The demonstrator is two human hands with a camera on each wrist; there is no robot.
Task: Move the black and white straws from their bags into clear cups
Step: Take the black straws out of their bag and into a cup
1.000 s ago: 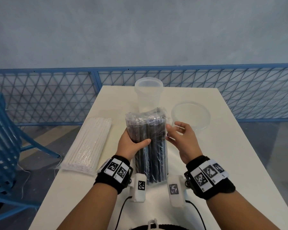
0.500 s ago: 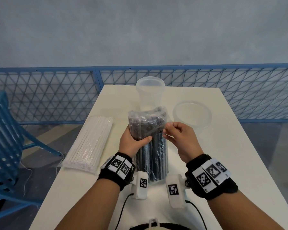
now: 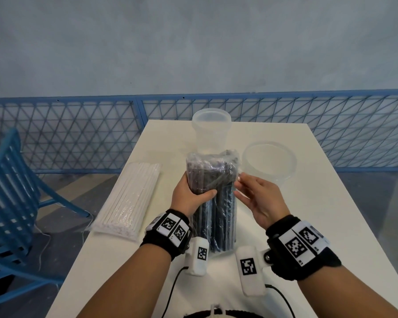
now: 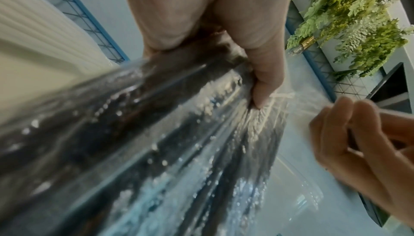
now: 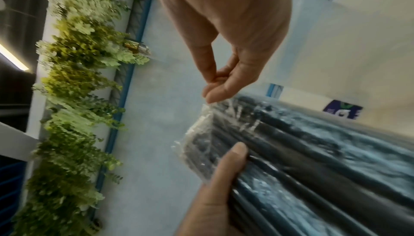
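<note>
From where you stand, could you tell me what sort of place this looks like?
Probably a café or staged indoor work area, though that is a guess: a white table stands against a blue lattice railing before a plain grey wall, a blue slatted chair sits beside it, and hanging green foliage decorates a ledge.

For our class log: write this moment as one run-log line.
left hand: grips clear bag of black straws | right hand: pinches its film | tall clear plastic cup: empty

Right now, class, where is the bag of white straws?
In the head view, the white straws lie flat at the table's left edge, left of the left hand.
</note>
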